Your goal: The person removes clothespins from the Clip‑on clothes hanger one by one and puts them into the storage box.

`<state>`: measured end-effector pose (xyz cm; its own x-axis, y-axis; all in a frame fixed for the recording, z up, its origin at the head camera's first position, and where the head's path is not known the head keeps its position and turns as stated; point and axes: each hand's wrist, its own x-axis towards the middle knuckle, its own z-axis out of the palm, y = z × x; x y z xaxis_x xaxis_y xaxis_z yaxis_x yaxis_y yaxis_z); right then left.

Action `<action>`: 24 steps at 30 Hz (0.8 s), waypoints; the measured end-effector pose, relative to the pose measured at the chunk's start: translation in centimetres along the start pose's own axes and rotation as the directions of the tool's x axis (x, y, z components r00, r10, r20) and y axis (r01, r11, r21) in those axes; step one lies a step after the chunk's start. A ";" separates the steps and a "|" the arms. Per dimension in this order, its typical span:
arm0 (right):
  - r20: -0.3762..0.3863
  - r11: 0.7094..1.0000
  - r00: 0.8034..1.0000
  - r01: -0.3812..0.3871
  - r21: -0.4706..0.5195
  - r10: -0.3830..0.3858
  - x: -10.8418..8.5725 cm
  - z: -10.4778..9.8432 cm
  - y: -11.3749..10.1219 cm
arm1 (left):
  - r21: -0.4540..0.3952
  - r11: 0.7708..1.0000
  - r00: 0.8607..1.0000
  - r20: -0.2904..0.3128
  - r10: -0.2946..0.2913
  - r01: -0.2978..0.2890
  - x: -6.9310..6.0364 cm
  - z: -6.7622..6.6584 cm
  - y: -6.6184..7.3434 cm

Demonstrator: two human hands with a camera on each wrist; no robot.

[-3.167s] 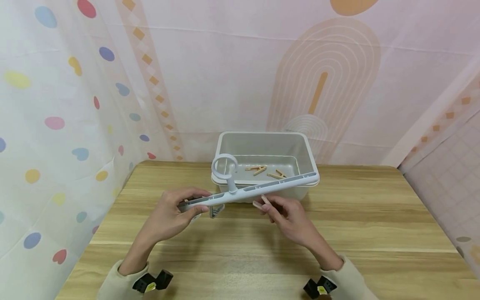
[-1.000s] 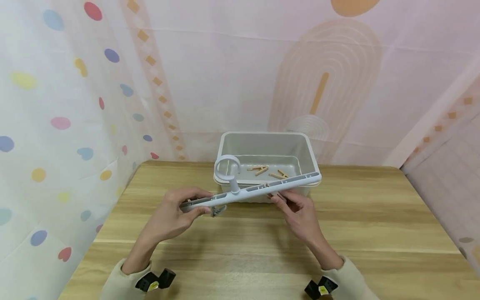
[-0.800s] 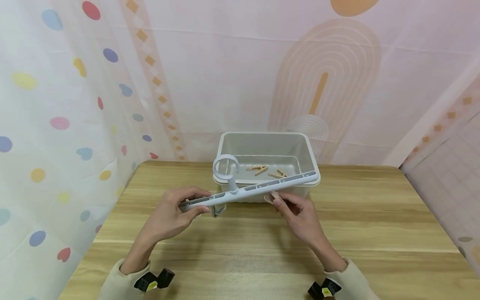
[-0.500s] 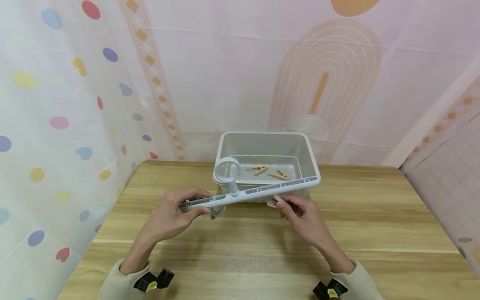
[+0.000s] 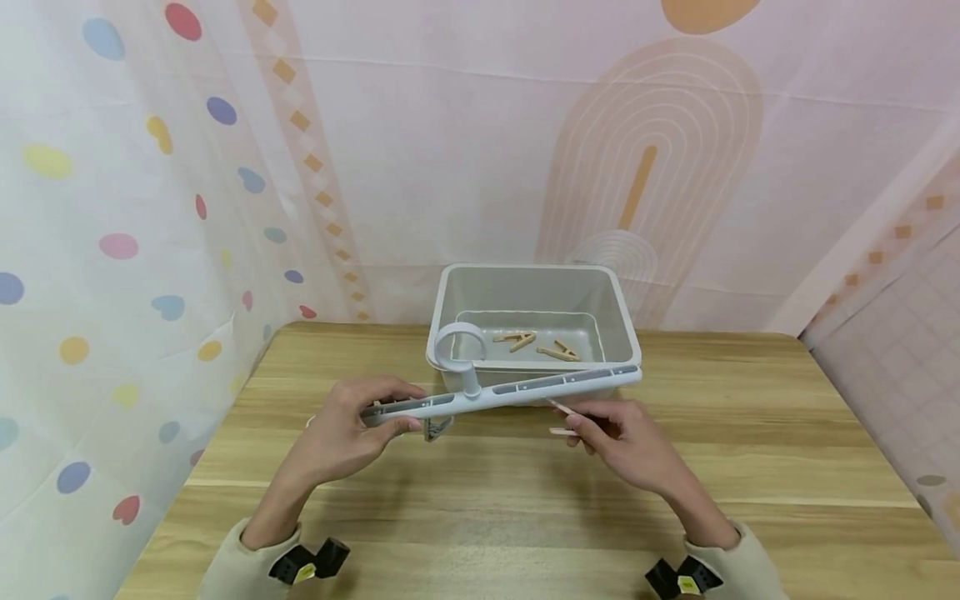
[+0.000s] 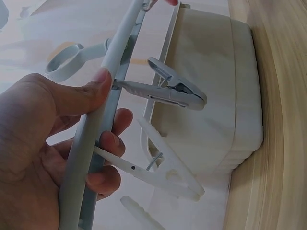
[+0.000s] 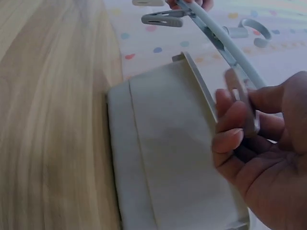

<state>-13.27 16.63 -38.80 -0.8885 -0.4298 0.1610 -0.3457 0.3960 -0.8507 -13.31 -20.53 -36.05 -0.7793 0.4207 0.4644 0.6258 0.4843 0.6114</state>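
In the head view my left hand [image 5: 348, 429] grips the left end of a pale blue-grey clip hanger [image 5: 517, 392] with a round hook, held above the table and tilted up to the right. A grey clip [image 6: 180, 98] and a white clip [image 6: 153, 178] hang from the bar by my left fingers in the left wrist view; part of another pale clip shows below. My right hand [image 5: 633, 442] pinches a light clothespin [image 7: 243, 100], its two legs pointing left just below the bar's right half. Whether the clothespin touches the bar I cannot tell.
Behind the hanger a light grey plastic bin [image 5: 536, 287] stands on the wooden table [image 5: 480, 508]. Two tan clothespins, one left [image 5: 516, 339] and one right [image 5: 560, 352], lie inside it. A patterned curtain [image 5: 450, 167] hangs at the back and left.
The clothespin's tip, which showed through the bar's slot a second ago, is now below the bar. My right hand has moved right and down with it. The hanger's right end has dropped.
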 end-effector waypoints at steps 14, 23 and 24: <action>-0.041 0.989 0.993 0.104 -0.106 -0.109 -1.3 -2.2 -1.8 | 0.053 0.996 0.998 0.005 -0.068 0.068 -0.2 -0.6 -0.3; -0.125 0.971 0.974 0.168 -0.172 -0.190 -0.9 -4.3 -3.0 | 0.059 0.994 0.995 0.012 -0.095 0.095 -0.2 -0.7 -0.4; -0.133 0.968 0.972 0.170 -0.184 -0.195 -0.7 -4.6 -3.1 | 0.060 0.994 0.995 0.014 -0.096 0.095 -0.2 -0.6 -0.4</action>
<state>-12.91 19.44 -33.99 -0.8358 -0.3871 0.3893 -0.5410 0.4599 -0.7041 -13.43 -21.27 -35.93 -0.8355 0.3825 0.3944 0.5493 0.5677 0.6132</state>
